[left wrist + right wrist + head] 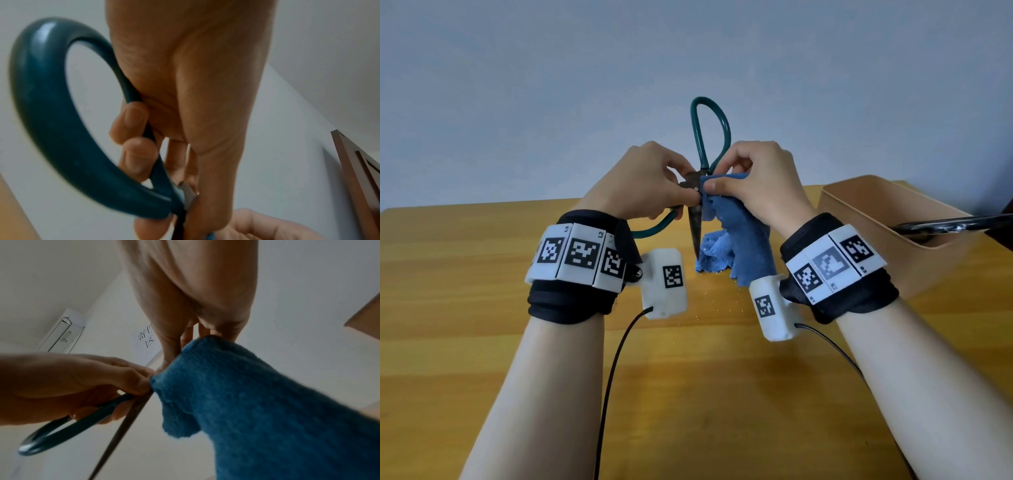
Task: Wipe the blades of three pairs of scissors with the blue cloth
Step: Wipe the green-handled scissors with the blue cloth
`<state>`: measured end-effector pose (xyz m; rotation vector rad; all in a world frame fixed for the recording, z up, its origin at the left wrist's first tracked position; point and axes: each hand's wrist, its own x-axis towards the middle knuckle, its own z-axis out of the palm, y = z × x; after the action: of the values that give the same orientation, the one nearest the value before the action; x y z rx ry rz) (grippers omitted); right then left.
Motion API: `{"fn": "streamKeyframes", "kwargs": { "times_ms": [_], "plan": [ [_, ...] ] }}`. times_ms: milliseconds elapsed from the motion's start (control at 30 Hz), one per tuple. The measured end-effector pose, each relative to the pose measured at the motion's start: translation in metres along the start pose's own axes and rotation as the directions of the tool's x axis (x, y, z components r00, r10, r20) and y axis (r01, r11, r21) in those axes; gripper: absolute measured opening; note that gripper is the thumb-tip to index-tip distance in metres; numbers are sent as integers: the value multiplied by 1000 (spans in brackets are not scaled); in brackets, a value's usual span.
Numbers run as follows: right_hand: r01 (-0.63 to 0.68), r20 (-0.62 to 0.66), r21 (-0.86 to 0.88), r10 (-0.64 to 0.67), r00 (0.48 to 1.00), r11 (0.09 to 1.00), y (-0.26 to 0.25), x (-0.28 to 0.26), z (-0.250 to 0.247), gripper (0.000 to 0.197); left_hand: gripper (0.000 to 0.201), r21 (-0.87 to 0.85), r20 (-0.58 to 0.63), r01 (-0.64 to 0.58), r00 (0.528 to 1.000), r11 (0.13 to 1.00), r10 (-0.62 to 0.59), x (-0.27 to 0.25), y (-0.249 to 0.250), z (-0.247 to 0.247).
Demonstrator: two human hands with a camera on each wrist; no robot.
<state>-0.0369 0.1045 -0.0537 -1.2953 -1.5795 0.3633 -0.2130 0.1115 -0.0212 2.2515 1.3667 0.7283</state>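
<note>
Green-handled scissors (709,137) with dark, rusty blades (695,226) are held upright above the table, tips pointing down and handle loops spread apart. My left hand (650,181) grips them at the pivot, fingers curled round the lower green loop (51,116). My right hand (750,178) pinches the blue cloth (736,233) against the top of the blades beside the pivot. The cloth (257,402) hangs down from that pinch to the table. In the right wrist view the thin blade (121,430) runs beside the cloth.
A tan open box (866,205) stands at the right edge of the wooden table (465,257), with the black handles of another pair of scissors (941,226) lying over its rim. Small crumbs dot the tabletop under the cloth. A pale wall rises behind.
</note>
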Motion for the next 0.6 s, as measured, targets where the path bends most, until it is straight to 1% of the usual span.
{"fn": "streamKeyframes", "kwargs": {
  "times_ms": [67,233,333,433,500,600],
  "plan": [
    [-15,-46,-44,13,999,999,3,3,-2,20,6,-14,-6,0,1000,1000,0,-1,-1,-2],
    [-58,-93,-103,49,994,993,11,6,-10,20,4,-19,-20,6,1000,1000,-7,-4,-7,-10],
    [-109,-183,-130,84,980,986,21,10,-12,19,3,-20,-36,17,999,1000,-18,-5,-11,-13],
    [-153,-241,-135,117,963,979,28,13,-13,18,4,-42,-39,36,999,998,-38,-7,-14,-16],
    [-188,-278,-96,155,948,978,30,13,-15,16,5,-52,-55,43,997,998,-46,-7,-16,-18],
    [-254,-286,85,267,920,964,31,14,-17,16,7,-81,-112,40,992,996,-49,-6,-19,-19]
  ]
}}
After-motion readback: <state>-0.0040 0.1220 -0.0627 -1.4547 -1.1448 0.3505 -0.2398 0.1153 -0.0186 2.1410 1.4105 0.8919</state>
